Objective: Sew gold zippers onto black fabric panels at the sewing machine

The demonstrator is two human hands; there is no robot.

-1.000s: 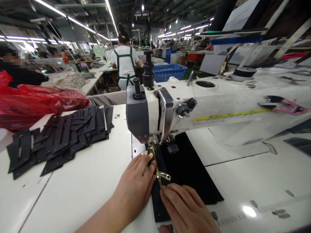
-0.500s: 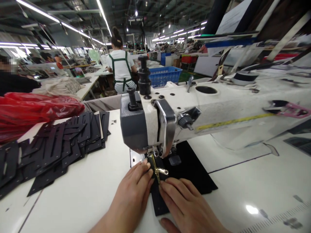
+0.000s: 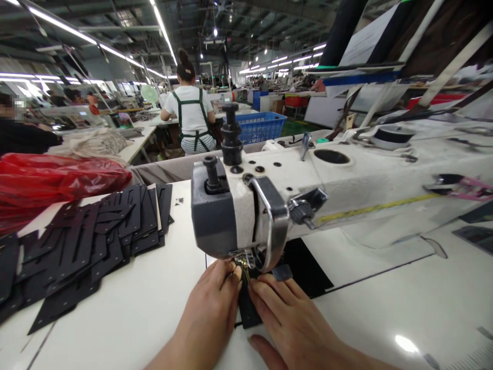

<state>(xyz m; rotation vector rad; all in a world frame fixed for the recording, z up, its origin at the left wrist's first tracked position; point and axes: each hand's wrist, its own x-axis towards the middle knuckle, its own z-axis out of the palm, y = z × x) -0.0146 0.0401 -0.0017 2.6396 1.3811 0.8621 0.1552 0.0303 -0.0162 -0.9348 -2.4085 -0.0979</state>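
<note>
Head view, lower centre: left hand [image 3: 210,306], grip unclear, and right hand [image 3: 289,313], grip wide, flank the zipper [image 3: 245,271]; if it slips, the sewing machine [image 3: 245,208] could nip fingertips [image 3: 234,268].

"Where does the zipper [image 3: 245,271] end, up top?"

"Can't say. The sewing machine [image 3: 213,218] and the left hand [image 3: 215,298] cover that part, and I can't make out the pull."

"And the black cloth [image 3: 308,264]?"

"Partly behind the machine and the right hand [image 3: 287,314], so its full outline is lost. Both forearms [image 3: 171,354] run off the bottom."

"What does the left edge cut?"

"The pile of black pieces [image 3: 82,241], the red bag [image 3: 57,177] and a person in dark clothing [image 3: 23,136]."

"The pink snips [image 3: 468,187]?"

"Blurred, handle right at the edge. The ruler marks [image 3: 475,356], lower right, are cut off, too faint to read."
</note>
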